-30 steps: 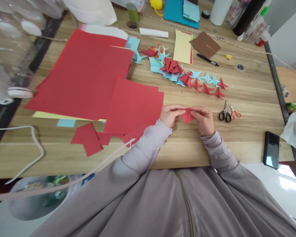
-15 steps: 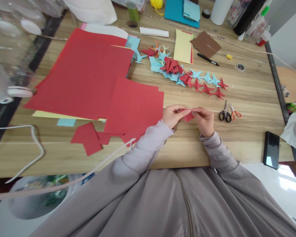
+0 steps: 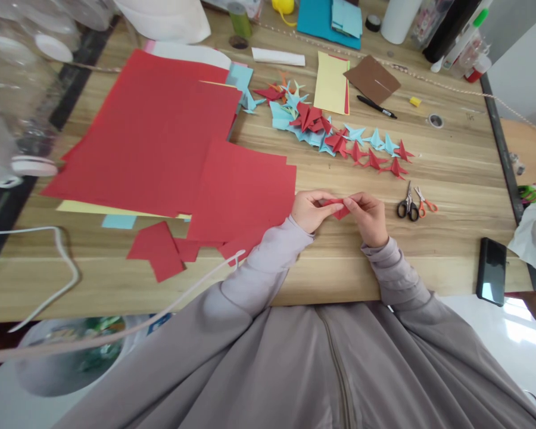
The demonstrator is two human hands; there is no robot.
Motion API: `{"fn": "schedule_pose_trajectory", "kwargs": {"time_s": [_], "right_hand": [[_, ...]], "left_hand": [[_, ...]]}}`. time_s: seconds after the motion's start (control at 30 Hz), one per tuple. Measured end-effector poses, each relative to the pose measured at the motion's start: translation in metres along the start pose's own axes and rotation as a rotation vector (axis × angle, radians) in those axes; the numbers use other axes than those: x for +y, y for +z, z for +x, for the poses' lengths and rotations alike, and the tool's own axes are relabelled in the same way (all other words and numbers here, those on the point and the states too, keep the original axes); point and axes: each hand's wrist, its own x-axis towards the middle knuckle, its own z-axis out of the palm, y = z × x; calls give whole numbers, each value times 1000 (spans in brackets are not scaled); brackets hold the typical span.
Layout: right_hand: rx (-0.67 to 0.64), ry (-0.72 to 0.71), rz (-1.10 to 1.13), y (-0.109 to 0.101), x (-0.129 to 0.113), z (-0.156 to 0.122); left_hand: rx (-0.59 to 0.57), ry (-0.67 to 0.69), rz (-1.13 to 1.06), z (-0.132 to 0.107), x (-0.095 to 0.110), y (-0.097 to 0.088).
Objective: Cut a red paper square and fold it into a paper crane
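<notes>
A small folded red paper piece [image 3: 338, 208] is pinched between both my hands just above the wooden table [image 3: 451, 179]. My left hand [image 3: 310, 210] grips its left side with fingertips pressed together. My right hand [image 3: 370, 218] grips its right side in the same pinch. Most of the paper is hidden by my fingers. A row of finished red and light-blue folded paper shapes [image 3: 370, 152] lies just beyond my hands.
Large red paper sheets [image 3: 161, 137] cover the table's left half, with red scraps [image 3: 161, 250] near the front edge. Two pairs of scissors [image 3: 413, 205] lie right of my hands, a black phone [image 3: 491, 271] at the right front. Yellow and brown paper [image 3: 352, 83], a pen and bottles stand at the back.
The red piece has been folded flatter and narrower between my fingers; a second ago it showed as a wider triangle. My hands stay in the same spot.
</notes>
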Motion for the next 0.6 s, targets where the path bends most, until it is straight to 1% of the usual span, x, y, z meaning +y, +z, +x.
{"fn": "schedule_pose_trajectory", "kwargs": {"time_s": [0.13, 0.2, 0.33, 0.47, 0.6], "right_hand": [[7, -24, -14, -1, -1, -1], [12, -24, -17, -1, 1, -1], [-3, 12, -3, -2, 5, 1], [-30, 42, -2, -1, 4, 1], [-15, 16, -12, -1, 2, 0]], "left_hand": [[-26, -60, -59, -1, 0, 0], [-27, -70, -56, -1, 2, 0], [-1, -2, 44, -1, 4, -1], [-24, 74, 81, -1, 4, -2], [-18, 62, 90, -1, 1, -1]]}}
